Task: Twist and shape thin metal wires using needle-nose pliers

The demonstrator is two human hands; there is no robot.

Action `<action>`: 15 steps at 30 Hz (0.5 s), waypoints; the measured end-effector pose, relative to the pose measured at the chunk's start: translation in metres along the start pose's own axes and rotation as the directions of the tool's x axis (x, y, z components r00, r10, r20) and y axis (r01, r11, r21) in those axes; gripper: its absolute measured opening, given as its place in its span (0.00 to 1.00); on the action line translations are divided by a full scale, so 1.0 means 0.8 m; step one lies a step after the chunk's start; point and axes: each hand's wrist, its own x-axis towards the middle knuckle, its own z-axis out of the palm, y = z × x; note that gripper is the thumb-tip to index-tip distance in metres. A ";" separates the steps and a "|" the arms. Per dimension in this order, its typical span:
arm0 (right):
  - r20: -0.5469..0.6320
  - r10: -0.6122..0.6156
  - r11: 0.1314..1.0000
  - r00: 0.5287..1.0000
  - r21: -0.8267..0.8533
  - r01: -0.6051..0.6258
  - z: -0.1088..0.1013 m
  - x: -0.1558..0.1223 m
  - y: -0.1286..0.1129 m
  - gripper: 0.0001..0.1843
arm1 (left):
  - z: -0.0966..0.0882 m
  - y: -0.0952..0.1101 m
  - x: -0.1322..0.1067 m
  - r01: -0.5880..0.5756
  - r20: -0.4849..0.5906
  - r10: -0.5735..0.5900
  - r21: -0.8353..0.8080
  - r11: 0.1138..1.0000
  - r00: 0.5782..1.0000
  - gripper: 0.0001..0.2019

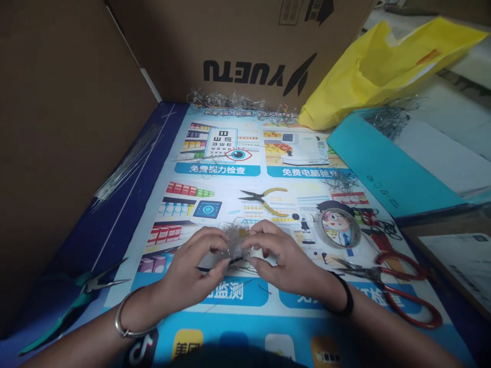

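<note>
My left hand (194,268) and my right hand (282,258) meet over a small tangle of thin wire (236,240) above a printed poster mat (230,163). Both hands pinch the tangle from opposite sides, fingers closed on its strands. A silver bangle rings my left wrist and a black band my right. Just beyond the hands lie yellow-handled pliers (266,199). A roll of clear tape (339,227) sits to the right of my right hand.
Red-handled scissors (399,283) lie at the right, green-handled pliers (72,301) at the left. Cardboard walls (57,128) stand at left and back. A yellow plastic bag (379,66), a teal folder (387,168) and heaps of wire bits (238,102) lie behind.
</note>
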 end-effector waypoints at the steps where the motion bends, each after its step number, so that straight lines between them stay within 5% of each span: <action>1: 0.019 0.005 1.000 1.000 0.015 -0.005 -0.001 0.000 0.000 0.17 | 0.000 -0.001 0.001 0.013 -0.001 -0.013 -0.004 1.000 1.000 0.08; 15: -0.038 -0.031 0.999 0.999 0.022 0.032 0.003 0.001 0.004 0.10 | 0.001 -0.006 0.006 0.158 0.024 -0.156 -0.127 0.979 0.987 0.08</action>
